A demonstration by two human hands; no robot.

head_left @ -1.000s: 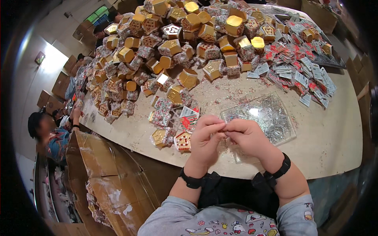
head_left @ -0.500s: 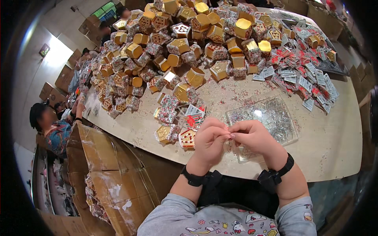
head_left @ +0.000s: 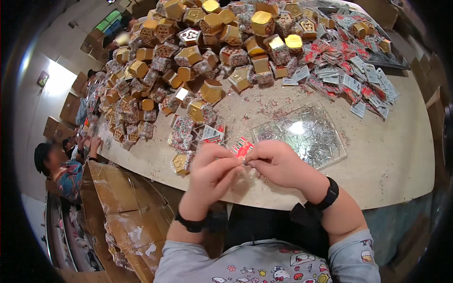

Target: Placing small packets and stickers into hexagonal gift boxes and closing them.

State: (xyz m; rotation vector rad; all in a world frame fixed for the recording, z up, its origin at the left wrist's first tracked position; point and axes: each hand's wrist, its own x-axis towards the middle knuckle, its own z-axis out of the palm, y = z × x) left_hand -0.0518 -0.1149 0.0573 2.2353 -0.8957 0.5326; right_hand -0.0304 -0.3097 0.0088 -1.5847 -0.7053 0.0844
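Observation:
My left hand (head_left: 212,172) and my right hand (head_left: 278,162) meet over the near part of the table, thumbs and fingers pinched together. A red, white and green striped paper tag (head_left: 242,147) stands up at their fingertips. My left fingers appear to grip its near edge; whatever the right fingertips pinch is too small to make out. Just beyond my left hand lie a white-and-red tag (head_left: 211,134) and a sprinkle-covered house ornament (head_left: 183,130). A gold-based ornament (head_left: 181,163) rests nearer, left of that hand. Past my right hand sits a clear shallow tray (head_left: 302,134) with many small metal pins.
A large heap of gold and sprinkled house ornaments (head_left: 188,54) covers the far left and middle of the table. Red and white tags (head_left: 351,82) pile at the far right, against a dark tray (head_left: 394,61). A cardboard box (head_left: 118,188) stands at left, near another person (head_left: 68,174).
Both hands have shifted left and stay close together. The striped tag now shows above my fingertips, where only a small red bit was seen before. The view has turned slightly.

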